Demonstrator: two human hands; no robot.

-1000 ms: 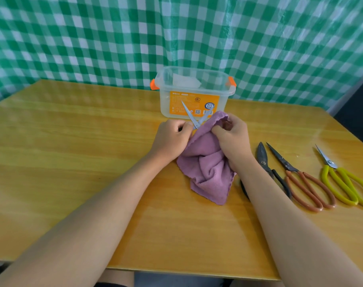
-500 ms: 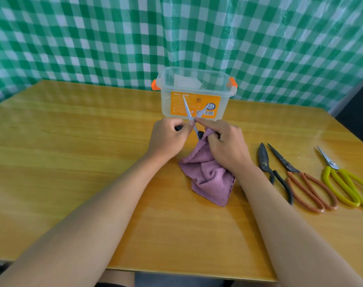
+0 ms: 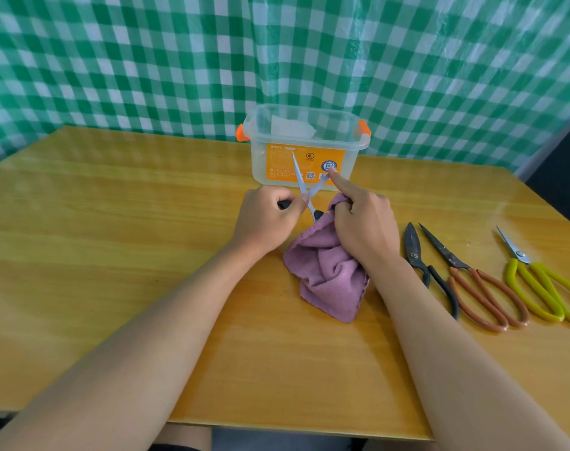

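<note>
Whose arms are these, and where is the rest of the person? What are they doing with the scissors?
The camera sits on the person's head and looks down, so you see only two arms. The left hand grips the dark handle of the open silver-bladed scissors. The right hand holds a bunched soft purple cloth and stretches one finger along a blade; it looks like wiping. On the yellow wooden table stands a clear plastic box with orange clips. To the right lie black-handled scissors, brown-handled scissors and yellow-green-handled scissors.
</note>
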